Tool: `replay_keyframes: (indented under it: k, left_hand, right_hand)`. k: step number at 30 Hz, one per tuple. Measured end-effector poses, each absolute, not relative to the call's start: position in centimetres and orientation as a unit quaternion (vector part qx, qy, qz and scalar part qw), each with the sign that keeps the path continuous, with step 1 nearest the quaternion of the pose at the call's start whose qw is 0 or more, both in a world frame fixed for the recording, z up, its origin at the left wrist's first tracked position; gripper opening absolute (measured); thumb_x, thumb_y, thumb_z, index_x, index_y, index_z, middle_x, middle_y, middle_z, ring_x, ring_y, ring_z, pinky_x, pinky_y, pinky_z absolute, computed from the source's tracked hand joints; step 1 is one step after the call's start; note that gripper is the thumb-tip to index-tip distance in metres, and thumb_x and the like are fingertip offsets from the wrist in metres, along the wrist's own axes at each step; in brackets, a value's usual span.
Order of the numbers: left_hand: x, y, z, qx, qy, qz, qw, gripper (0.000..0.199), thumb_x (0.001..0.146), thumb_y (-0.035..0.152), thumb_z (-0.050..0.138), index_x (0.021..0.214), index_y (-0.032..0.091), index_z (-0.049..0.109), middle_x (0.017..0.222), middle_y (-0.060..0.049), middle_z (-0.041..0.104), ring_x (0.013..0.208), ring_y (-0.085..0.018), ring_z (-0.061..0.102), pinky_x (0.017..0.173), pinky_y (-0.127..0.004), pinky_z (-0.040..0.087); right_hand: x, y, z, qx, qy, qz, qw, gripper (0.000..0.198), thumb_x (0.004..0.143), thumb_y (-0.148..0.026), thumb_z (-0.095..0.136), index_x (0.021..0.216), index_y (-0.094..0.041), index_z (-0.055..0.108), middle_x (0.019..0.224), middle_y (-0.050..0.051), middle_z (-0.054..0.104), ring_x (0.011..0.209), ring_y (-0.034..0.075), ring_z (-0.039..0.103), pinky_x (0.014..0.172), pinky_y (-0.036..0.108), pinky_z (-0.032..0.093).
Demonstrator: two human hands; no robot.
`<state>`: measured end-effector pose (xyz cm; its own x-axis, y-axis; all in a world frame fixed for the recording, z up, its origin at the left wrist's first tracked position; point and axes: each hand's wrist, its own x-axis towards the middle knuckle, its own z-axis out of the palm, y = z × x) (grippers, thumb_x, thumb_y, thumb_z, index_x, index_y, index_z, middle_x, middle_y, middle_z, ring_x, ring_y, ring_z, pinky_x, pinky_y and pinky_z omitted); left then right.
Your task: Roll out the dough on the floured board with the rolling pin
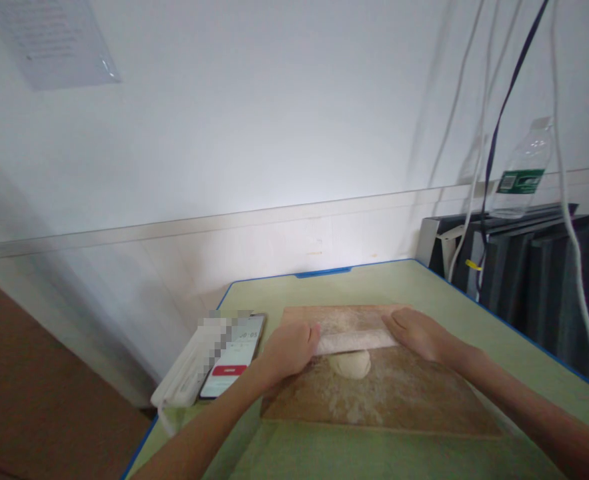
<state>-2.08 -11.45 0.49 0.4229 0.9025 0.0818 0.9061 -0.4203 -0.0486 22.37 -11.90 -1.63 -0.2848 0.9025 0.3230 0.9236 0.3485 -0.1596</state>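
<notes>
My left hand (293,347) is closed around the left end of a pale, floured rolling pin (357,340). On its right end my right hand (414,331) is closed too. The pin lies crosswise at the far edge of a flattened, roundish piece of dough (353,366) and hides part of it. Beneath them is a wooden board (399,407) dusted with flour, mostly around the dough and near the front.
The board rests on a green table (374,283) with a blue edge. At left, a phone (231,360) showing a timer leans by a white box (181,373). Right of the table are dark panels (549,253), a plastic bottle (521,173) and hanging cables (494,133).
</notes>
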Motion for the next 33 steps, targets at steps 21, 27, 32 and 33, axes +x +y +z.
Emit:
replay_keyframes:
  k: [21, 27, 32, 33]
  left_hand:
    - [-1.9, -12.7, 0.3, -0.828, -0.557, -0.022, 0.062, 0.056, 0.093, 0.033, 0.015, 0.077, 0.014, 0.065, 0.078, -0.013, 0.067, 0.074, -0.024, 0.063, 0.066, -0.034, 0.045]
    - [-1.8, -14.3, -0.4, -0.824, -0.561, -0.037, 0.066, 0.051, 0.091, 0.032, 0.017, 0.081, 0.016, 0.064, 0.076, -0.014, 0.066, 0.071, -0.029, 0.062, 0.063, -0.040, 0.045]
    - [-2.2, -13.3, -0.6, -0.824, -0.564, -0.041, 0.034, 0.056, 0.091, 0.030, 0.013, 0.079, 0.013, 0.065, 0.080, -0.016, 0.066, 0.076, -0.028, 0.062, 0.069, -0.040, 0.043]
    - [-2.2, -13.1, -0.5, -0.825, -0.564, -0.040, 0.023, 0.058, 0.092, 0.030, 0.012, 0.079, 0.012, 0.065, 0.081, -0.016, 0.066, 0.077, -0.028, 0.062, 0.070, -0.039, 0.043]
  right_hand:
    - [22.9, -13.2, -3.5, -0.524, -0.816, -0.048, 0.240, 0.047, 0.091, -0.035, 0.018, 0.061, -0.023, 0.052, 0.063, 0.007, 0.063, 0.062, 0.020, 0.059, 0.062, 0.033, 0.044]
    - [22.6, -15.3, -4.5, -0.519, -0.809, -0.127, 0.244, 0.050, 0.093, -0.029, 0.019, 0.062, -0.022, 0.058, 0.060, 0.006, 0.065, 0.059, 0.021, 0.061, 0.064, 0.037, 0.043]
    - [20.9, -14.9, -2.4, -0.507, -0.826, -0.137, 0.204, 0.048, 0.092, -0.025, 0.021, 0.066, -0.019, 0.062, 0.065, 0.008, 0.067, 0.064, 0.023, 0.062, 0.070, 0.039, 0.042]
    - [20.6, -14.8, -2.0, -0.508, -0.829, -0.135, 0.192, 0.048, 0.092, -0.026, 0.022, 0.066, -0.019, 0.062, 0.065, 0.009, 0.066, 0.065, 0.024, 0.062, 0.070, 0.039, 0.041]
